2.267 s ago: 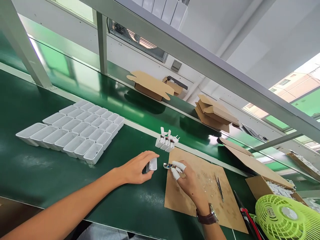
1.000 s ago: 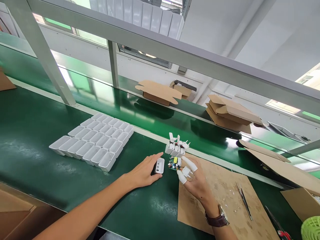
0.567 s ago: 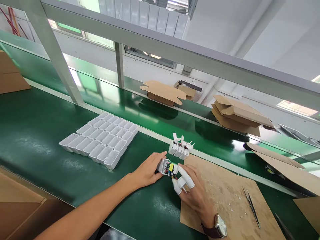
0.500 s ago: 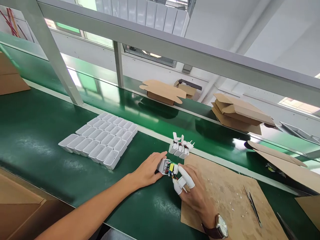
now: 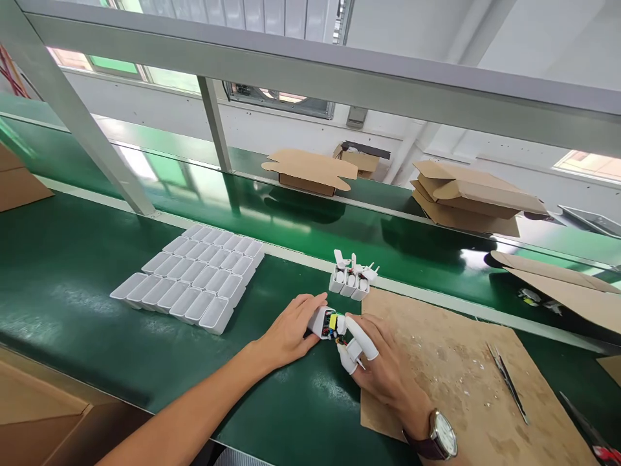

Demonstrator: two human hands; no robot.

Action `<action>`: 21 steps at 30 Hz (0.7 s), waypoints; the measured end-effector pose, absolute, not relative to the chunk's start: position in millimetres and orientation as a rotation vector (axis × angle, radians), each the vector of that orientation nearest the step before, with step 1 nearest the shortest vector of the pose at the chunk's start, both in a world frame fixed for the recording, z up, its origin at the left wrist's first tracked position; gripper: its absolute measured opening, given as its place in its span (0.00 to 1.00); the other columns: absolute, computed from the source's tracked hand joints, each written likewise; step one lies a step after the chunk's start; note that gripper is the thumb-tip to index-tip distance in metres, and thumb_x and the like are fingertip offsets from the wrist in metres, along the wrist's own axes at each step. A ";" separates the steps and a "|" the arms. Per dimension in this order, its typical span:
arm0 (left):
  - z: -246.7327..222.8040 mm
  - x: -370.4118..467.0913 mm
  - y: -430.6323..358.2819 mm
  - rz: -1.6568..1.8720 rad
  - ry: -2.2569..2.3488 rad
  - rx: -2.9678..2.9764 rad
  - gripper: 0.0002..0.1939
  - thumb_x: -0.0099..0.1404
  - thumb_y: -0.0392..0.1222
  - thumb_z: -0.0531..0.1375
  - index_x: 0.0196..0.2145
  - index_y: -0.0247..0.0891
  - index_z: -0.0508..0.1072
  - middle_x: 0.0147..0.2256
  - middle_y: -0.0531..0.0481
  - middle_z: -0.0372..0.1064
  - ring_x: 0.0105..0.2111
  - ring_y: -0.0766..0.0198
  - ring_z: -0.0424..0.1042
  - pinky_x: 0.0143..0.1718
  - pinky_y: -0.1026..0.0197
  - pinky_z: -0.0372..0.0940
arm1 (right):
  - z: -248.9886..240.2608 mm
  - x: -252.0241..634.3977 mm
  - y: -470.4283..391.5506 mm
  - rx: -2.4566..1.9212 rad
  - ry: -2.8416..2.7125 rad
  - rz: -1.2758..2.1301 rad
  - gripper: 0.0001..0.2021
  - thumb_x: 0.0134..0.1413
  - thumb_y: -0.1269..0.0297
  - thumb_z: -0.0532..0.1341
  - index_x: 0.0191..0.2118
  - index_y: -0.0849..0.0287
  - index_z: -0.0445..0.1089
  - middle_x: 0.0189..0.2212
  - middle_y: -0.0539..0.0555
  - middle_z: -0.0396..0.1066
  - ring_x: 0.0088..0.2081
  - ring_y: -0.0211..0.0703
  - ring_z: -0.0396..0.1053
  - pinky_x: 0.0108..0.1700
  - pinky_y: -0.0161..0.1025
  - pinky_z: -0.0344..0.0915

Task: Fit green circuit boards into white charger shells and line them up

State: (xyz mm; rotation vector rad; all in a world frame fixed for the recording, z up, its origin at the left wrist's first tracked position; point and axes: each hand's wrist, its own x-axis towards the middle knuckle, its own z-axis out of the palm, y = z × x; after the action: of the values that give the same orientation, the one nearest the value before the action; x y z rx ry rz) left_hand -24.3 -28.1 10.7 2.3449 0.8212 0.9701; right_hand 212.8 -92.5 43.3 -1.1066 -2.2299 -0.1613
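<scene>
A small white plastic housing [image 5: 317, 318] is gripped in my left hand [image 5: 289, 331], its open end facing right. Partly inside that opening is a circuit board [image 5: 334, 323] with a yellow component and coloured wires. My right hand [image 5: 388, 372], white covers on thumb and forefinger, pinches the board's outer end and a white plug-like piece [image 5: 354, 351] with thin prongs. Just beyond the hands stand three similar housings [image 5: 350, 283], filled, with white parts sticking out of their tops. Several rows of open white housings [image 5: 187, 275] lie to the left.
Brown cardboard [image 5: 436, 362] covers the green bench at right, with tweezers [image 5: 508, 383] on it. Scissors [image 5: 589, 430] lie at the right edge. A green conveyor [image 5: 291, 223] runs behind, with folded cartons [image 5: 466, 194] beyond. An open carton [image 5: 41, 414] sits at lower left.
The circuit board has slid a little deeper into the housing, so less of it shows. Both hands keep their hold. The camera view has shifted slightly.
</scene>
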 end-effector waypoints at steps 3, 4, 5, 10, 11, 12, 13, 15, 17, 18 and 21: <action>10.7 -23.6 -29.3 0.965 0.827 2.362 0.45 0.66 0.29 0.61 0.72 0.48 0.43 0.60 0.41 0.67 0.59 0.46 0.65 0.60 0.40 0.68 | 42.6 212.4 -92.4 -1.113 -2.240 -0.185 0.34 0.67 0.70 0.58 0.74 0.54 0.49 0.54 0.61 0.73 0.54 0.60 0.71 0.55 0.58 0.75; 10.5 -23.5 -29.5 0.962 0.833 2.365 0.45 0.66 0.29 0.61 0.72 0.48 0.43 0.60 0.41 0.67 0.59 0.46 0.65 0.60 0.40 0.68 | 42.6 212.3 -92.6 -1.112 -2.242 -0.192 0.34 0.66 0.70 0.58 0.74 0.54 0.49 0.54 0.61 0.73 0.54 0.60 0.71 0.55 0.59 0.75; 10.2 -23.4 -29.6 0.960 0.841 2.367 0.45 0.66 0.29 0.61 0.72 0.48 0.43 0.60 0.41 0.67 0.59 0.46 0.65 0.60 0.40 0.67 | 42.6 212.2 -92.9 -1.114 -2.241 -0.196 0.34 0.66 0.70 0.58 0.74 0.54 0.48 0.54 0.61 0.73 0.54 0.60 0.71 0.55 0.59 0.75; 8.8 -23.6 -29.3 0.952 0.866 2.368 0.46 0.63 0.27 0.61 0.72 0.47 0.45 0.60 0.40 0.67 0.59 0.46 0.65 0.59 0.39 0.67 | 42.9 212.4 -94.6 -1.132 -2.232 -0.165 0.35 0.65 0.72 0.57 0.74 0.54 0.48 0.55 0.62 0.72 0.55 0.60 0.71 0.55 0.58 0.74; 8.7 -23.6 -29.2 0.945 0.864 2.366 0.46 0.63 0.27 0.61 0.72 0.47 0.45 0.60 0.40 0.67 0.59 0.45 0.65 0.59 0.39 0.67 | 43.0 212.4 -94.7 -1.127 -2.235 -0.164 0.35 0.65 0.73 0.57 0.74 0.53 0.48 0.55 0.62 0.72 0.55 0.60 0.71 0.56 0.58 0.74; 8.7 -23.6 -29.2 0.940 0.861 2.363 0.46 0.63 0.27 0.60 0.72 0.47 0.45 0.60 0.40 0.67 0.60 0.45 0.65 0.60 0.38 0.67 | 43.2 212.3 -94.7 -1.118 -2.239 -0.166 0.36 0.64 0.73 0.57 0.74 0.53 0.47 0.55 0.62 0.72 0.55 0.59 0.71 0.56 0.58 0.74; 8.7 -23.5 -29.2 0.936 0.858 2.360 0.46 0.63 0.27 0.60 0.72 0.47 0.45 0.60 0.41 0.67 0.60 0.45 0.65 0.60 0.38 0.67 | 43.4 212.2 -94.6 -1.111 -2.240 -0.168 0.36 0.64 0.73 0.57 0.74 0.53 0.47 0.55 0.62 0.72 0.55 0.59 0.71 0.56 0.58 0.74; 8.9 -23.3 -29.4 0.941 0.852 2.355 0.46 0.63 0.27 0.60 0.72 0.47 0.45 0.60 0.41 0.67 0.60 0.46 0.64 0.60 0.39 0.67 | 44.1 211.8 -94.1 -1.103 -2.240 -0.161 0.37 0.64 0.73 0.57 0.75 0.53 0.45 0.55 0.62 0.71 0.55 0.59 0.71 0.55 0.58 0.75; 9.2 -23.2 -29.5 0.953 0.849 2.351 0.46 0.64 0.27 0.61 0.72 0.48 0.45 0.60 0.42 0.68 0.61 0.46 0.64 0.60 0.40 0.68 | 44.8 211.2 -93.6 -1.113 -2.235 -0.156 0.37 0.64 0.73 0.57 0.75 0.53 0.45 0.55 0.62 0.71 0.55 0.59 0.71 0.55 0.57 0.74; 9.4 -23.2 -29.5 0.957 0.849 2.350 0.46 0.64 0.27 0.61 0.72 0.49 0.45 0.60 0.42 0.68 0.61 0.47 0.64 0.60 0.40 0.68 | 44.9 211.0 -93.4 -1.122 -2.234 -0.155 0.37 0.64 0.73 0.57 0.75 0.54 0.45 0.55 0.62 0.71 0.55 0.59 0.70 0.55 0.57 0.74; 9.9 -23.2 -29.5 0.954 0.852 2.344 0.45 0.65 0.28 0.62 0.72 0.49 0.46 0.60 0.43 0.68 0.60 0.48 0.64 0.60 0.41 0.68 | 44.5 210.8 -93.1 -1.124 -2.236 -0.153 0.37 0.64 0.73 0.57 0.74 0.55 0.46 0.54 0.63 0.71 0.54 0.60 0.70 0.55 0.58 0.74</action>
State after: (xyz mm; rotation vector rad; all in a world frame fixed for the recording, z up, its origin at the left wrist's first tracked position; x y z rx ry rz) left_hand -23.2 -29.5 9.9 2.3442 0.8525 0.9535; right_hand 210.8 -93.1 44.5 -1.1239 -2.2359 -0.1531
